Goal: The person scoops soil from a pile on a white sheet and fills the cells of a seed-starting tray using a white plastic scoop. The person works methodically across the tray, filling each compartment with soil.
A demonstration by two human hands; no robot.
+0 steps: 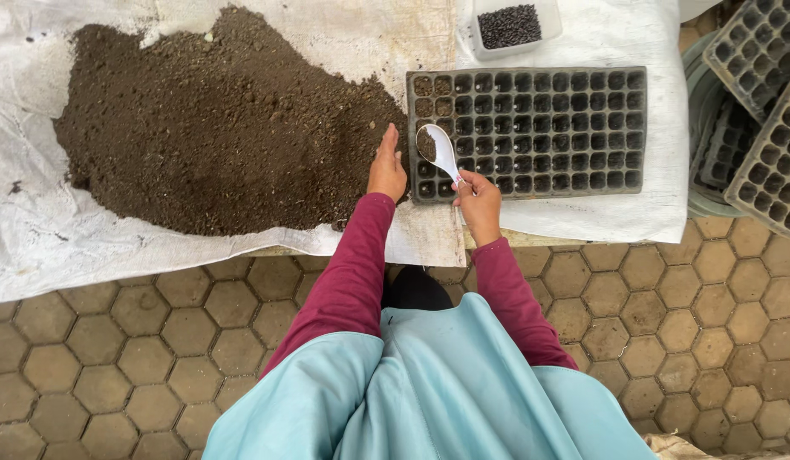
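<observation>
Head view | white spoon (440, 150) loaded with soil, bowl over left columns of black seedling tray (531, 132) | right hand (478, 200) fingers closed on spoon handle | left hand (386, 166) fingers extended flat, touching tray's left edge beside soil pile (216, 128) | seed container (510, 25) behind tray on bench.

Glossy white plastic spoon (440, 150), crumbly matt soil (216, 128)
</observation>
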